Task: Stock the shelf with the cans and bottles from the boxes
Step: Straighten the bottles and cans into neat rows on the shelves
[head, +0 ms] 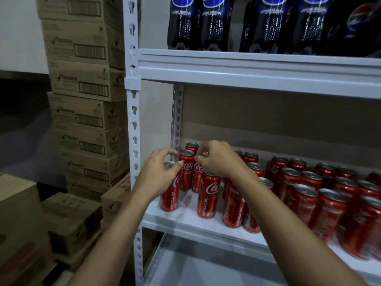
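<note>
Fingers (pixel 177 164) of both hands curled at Coca-Cola cans (pixel 208 195), grip unclear | "RECYCLE ME" | Pepsi bottles (pixel 208 23)

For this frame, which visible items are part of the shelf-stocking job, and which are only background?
Part of the job:
red aluminium cola cans on the white metal shelf
left hand and right hand, both over the cans at the shelf's left end
dark plastic cola bottles on the shelf above

Background:
stacked brown cardboard boxes left of the rack, closed

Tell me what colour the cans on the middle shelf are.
Red with white lettering and silver tops, seen in the head view: cans.
</note>
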